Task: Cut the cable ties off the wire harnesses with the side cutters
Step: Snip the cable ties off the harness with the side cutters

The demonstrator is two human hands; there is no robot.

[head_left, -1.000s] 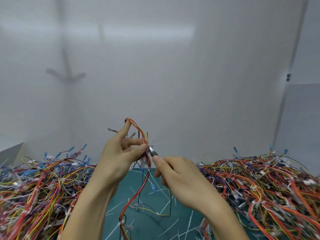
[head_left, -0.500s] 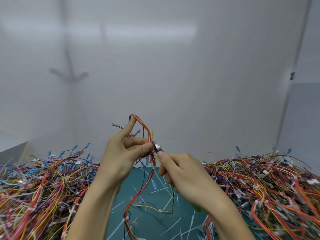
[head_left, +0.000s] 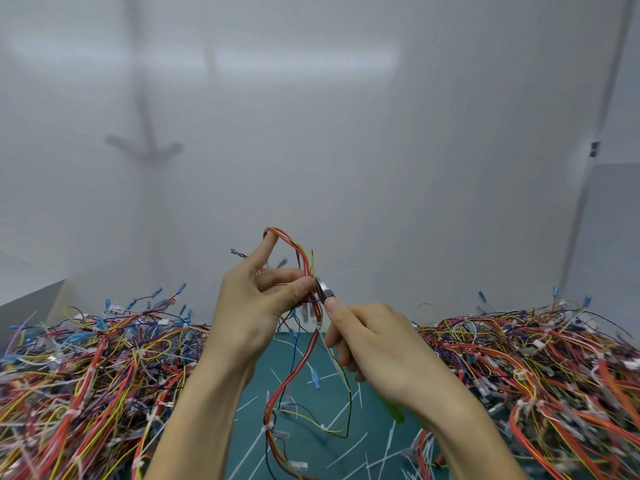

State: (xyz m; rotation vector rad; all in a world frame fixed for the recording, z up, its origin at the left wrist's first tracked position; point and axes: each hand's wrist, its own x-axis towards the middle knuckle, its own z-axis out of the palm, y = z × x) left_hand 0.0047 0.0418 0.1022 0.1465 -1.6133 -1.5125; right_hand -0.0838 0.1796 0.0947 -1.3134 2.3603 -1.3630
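My left hand (head_left: pixel 254 306) holds a wire harness (head_left: pixel 300 358) of red, orange and yellow wires up in front of me, pinching it between thumb and fingers, with the index finger raised under the top loop. My right hand (head_left: pixel 377 344) grips the side cutters (head_left: pixel 325 292); their metal jaws touch the bundle right beside my left thumb. A green handle tip (head_left: pixel 393 408) shows below my right palm. White cable ties (head_left: pixel 268 427) still wrap the hanging part of the harness lower down.
Large piles of tied harnesses lie on the left (head_left: pixel 86 368) and right (head_left: pixel 540 368). Between them is a green mat (head_left: pixel 301 441) strewn with cut white tie pieces. A white wall rises close behind.
Both hands have risen slightly with the harness, and the cutter jaws stay pressed to the bundle next to my left thumb.
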